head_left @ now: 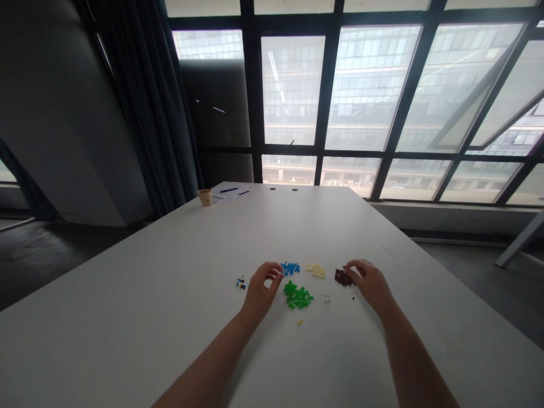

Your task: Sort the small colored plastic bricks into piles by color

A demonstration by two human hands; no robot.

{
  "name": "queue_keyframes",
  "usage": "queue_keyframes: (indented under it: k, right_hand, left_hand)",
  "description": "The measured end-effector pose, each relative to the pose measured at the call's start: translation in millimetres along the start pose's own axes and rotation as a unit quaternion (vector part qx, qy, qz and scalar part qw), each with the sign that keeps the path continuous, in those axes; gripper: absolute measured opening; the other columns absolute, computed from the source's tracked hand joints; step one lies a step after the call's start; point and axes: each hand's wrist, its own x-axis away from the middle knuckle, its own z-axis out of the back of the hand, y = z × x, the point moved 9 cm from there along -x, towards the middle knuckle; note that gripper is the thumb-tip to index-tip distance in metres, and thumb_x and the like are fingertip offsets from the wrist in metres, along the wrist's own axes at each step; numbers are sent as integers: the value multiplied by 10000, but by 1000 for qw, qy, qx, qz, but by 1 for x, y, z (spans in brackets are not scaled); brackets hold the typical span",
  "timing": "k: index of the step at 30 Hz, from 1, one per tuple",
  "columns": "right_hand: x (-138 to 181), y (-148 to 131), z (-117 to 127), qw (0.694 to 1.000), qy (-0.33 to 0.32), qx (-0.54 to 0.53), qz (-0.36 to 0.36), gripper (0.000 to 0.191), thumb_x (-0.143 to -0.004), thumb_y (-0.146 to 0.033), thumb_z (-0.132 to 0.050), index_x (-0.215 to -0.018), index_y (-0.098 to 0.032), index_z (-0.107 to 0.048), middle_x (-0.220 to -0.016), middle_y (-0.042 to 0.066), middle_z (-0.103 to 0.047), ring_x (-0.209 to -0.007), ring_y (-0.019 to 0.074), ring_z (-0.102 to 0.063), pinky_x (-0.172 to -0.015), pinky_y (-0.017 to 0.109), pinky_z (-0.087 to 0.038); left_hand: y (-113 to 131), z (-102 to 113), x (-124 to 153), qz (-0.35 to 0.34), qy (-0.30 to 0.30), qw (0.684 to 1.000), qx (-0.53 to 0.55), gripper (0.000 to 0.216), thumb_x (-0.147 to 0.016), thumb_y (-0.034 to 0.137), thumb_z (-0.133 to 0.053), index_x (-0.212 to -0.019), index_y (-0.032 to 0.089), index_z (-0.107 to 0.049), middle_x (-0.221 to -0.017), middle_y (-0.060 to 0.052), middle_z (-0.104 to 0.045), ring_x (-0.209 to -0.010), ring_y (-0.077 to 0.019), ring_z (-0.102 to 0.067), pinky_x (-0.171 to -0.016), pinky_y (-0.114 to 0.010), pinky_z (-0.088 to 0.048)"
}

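My left hand (262, 284) is beside a pile of small blue building bricks (290, 268), thumb and fingertips drawn together in a pinch. Whatever it may hold is too small to make out. At the dark brown brick pile (342, 277), my right hand (369, 280) has thumb and forefinger closed on a tiny dark brown brick (344, 267). Between the hands lie a cream brick pile (316, 271) and a larger green brick pile (297, 296). A few white or clear pieces (326, 297) lie right of the green ones.
Left of my left hand sits a small cluster of mixed-colour bricks (241, 282). A yellow piece (300, 322) and a single black piece (353, 298) lie apart on the white table (314, 226). A paper cup (205, 197) stands by papers (229, 193) with pens at the far left.
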Motion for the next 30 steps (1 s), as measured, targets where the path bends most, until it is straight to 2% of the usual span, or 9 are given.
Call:
queue_keyframes:
  k: [1,3,5,9,13,16,24,27,30]
  right_hand:
    - [-2,25,6,998,-4,43,-52,128,-689,-263,-541,-719,-186,-638,-664,27,-556,-608,154,-501,-580,249,-370]
    - [-1,67,4,985,-61,92,-132,115,-662,-264,-567,-685,-190,-652,-657,35,-573,-618,164,-520,-573,248,-365]
    - [2,85,-5,978,-101,96,-152,83,-628,-243,-592,-639,-188,-653,-684,39,-593,-632,160,-534,-574,235,-365]
    - [5,80,-22,982,-121,85,-117,104,-628,-250,-582,-636,-188,-665,-599,22,-567,-579,153,-523,-544,231,-356]
    - [0,75,-17,988,-73,82,-105,133,-624,-261,-573,-644,-187,-681,-600,28,-565,-570,154,-522,-545,238,-358]
    - [-3,79,-9,991,-43,81,-103,180,-637,-284,-544,-693,-189,-686,-599,30,-566,-556,152,-514,-532,239,-354]
    - [-6,87,-11,988,-46,58,-137,333,-644,-413,-487,-757,-166,-680,-586,35,-576,-556,163,-529,-526,245,-352]
    - [-7,82,-14,989,-45,53,-128,358,-645,-433,-472,-755,-162,-678,-572,33,-575,-559,166,-535,-529,245,-358]
    - [-7,75,-16,991,-50,62,-109,369,-653,-446,-457,-747,-163,-676,-515,15,-539,-502,154,-505,-493,245,-336]
  left_hand:
    - [2,10,-5,-23,1,998,-55,132,-745,302,-536,-811,190,-563,-810,-28,-598,-714,-129,-559,-692,-268,-446]
    - [-3,28,-16,-28,2,992,-125,151,-761,314,-497,-817,191,-563,-828,-34,-600,-725,-138,-556,-693,-280,-445]
    - [-14,43,-25,8,11,988,-155,180,-762,332,-473,-827,186,-556,-838,-39,-603,-721,-147,-556,-653,-272,-448]
    - [-20,47,-43,35,-42,980,-190,208,-745,346,-471,-822,178,-567,-833,-42,-611,-695,-151,-555,-615,-258,-436]
    - [-10,50,-60,1,-108,965,-238,233,-741,342,-464,-857,185,-590,-857,-46,-619,-709,-155,-553,-658,-263,-428]
    - [-17,65,-64,11,-116,960,-255,255,-747,335,-445,-885,184,-597,-869,-49,-623,-728,-162,-555,-678,-268,-425]
    - [-89,90,-35,108,-136,955,-242,197,-647,219,-488,-739,164,-653,-818,-78,-644,-778,-199,-566,-749,-302,-413]
    - [-101,90,-25,121,-173,955,-206,210,-631,201,-501,-755,168,-666,-861,-81,-648,-823,-204,-567,-792,-309,-405]
    - [-99,88,-20,126,-203,952,-189,220,-624,196,-516,-782,163,-665,-871,-86,-641,-805,-199,-564,-772,-299,-413]
